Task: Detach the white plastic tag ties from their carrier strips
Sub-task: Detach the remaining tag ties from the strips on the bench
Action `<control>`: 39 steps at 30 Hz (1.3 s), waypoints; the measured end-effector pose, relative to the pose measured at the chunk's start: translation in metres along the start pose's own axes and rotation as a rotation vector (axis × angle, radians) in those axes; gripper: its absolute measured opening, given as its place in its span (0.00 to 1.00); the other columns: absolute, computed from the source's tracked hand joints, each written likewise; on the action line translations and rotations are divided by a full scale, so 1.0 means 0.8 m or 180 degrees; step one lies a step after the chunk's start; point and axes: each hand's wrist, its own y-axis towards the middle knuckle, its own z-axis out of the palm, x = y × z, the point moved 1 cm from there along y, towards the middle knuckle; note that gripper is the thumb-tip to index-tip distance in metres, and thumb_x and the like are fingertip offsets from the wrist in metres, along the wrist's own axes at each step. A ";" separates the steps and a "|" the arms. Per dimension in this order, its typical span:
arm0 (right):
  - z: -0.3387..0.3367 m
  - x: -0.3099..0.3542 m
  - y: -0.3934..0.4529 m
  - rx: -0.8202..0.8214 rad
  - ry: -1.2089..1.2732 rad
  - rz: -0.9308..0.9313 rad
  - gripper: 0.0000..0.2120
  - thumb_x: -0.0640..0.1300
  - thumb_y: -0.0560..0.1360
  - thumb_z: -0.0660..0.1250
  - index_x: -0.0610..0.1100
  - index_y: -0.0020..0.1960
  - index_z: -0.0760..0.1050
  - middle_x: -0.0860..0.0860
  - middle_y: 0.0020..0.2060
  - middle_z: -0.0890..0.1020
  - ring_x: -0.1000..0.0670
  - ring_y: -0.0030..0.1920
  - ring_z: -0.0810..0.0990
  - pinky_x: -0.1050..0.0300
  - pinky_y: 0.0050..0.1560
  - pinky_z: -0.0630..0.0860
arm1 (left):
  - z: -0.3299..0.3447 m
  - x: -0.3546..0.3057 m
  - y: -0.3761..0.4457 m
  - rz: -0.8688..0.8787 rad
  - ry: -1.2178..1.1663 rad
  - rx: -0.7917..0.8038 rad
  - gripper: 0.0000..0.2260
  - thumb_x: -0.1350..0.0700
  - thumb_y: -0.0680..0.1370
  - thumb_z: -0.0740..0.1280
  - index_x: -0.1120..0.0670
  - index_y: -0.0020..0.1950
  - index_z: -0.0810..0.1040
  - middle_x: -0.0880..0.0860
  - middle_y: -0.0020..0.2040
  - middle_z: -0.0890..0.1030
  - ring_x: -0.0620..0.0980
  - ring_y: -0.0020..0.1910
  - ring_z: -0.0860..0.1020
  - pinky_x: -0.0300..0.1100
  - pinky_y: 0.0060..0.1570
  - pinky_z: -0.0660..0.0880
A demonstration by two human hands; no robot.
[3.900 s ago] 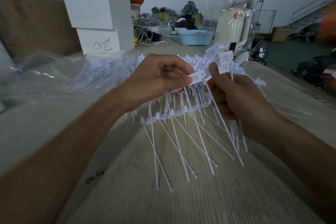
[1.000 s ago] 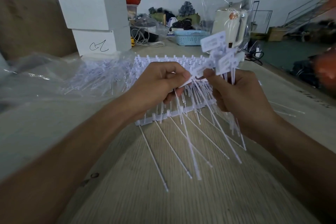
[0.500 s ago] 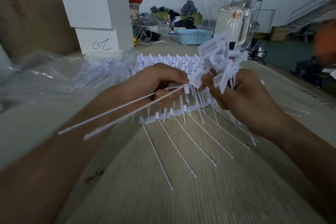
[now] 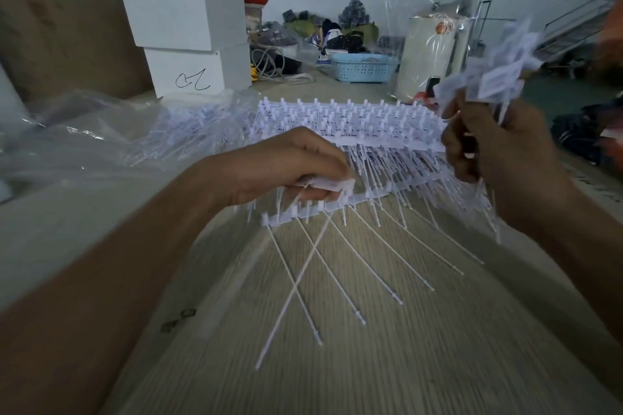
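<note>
The counter (image 4: 387, 364) is carrying a heap of carrier strips (image 4: 354, 126); the right hand (image 4: 502, 158) is gripping a bunch of detached ties (image 4: 488, 77) aloft, and the left hand (image 4: 296, 165) is pinching a tag (image 4: 332, 185) on the nearest strip (image 4: 313, 209); a short twist close to the joint should be snapping it cleanly

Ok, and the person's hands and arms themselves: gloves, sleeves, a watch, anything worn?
Nothing worn that shows. The left hand and right hand are bare, with no gloves, rings or tape. Both forearms are bare up to the frame edge, with no sleeve, watch or wristband in view. The right hand is motion-blurred, so small details there cannot be ruled out.
</note>
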 end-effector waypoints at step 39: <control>0.042 0.001 -0.024 0.0466 -0.0969 -0.1381 0.13 0.31 0.78 0.65 0.22 0.38 0.75 0.30 0.30 0.76 0.35 0.31 0.76 0.45 0.34 0.71 | 0.024 -0.012 0.014 0.0182 -0.1268 -0.1239 0.14 0.59 0.79 0.68 0.59 0.33 0.80 0.50 0.22 0.66 0.44 0.20 0.60 0.32 0.23 0.58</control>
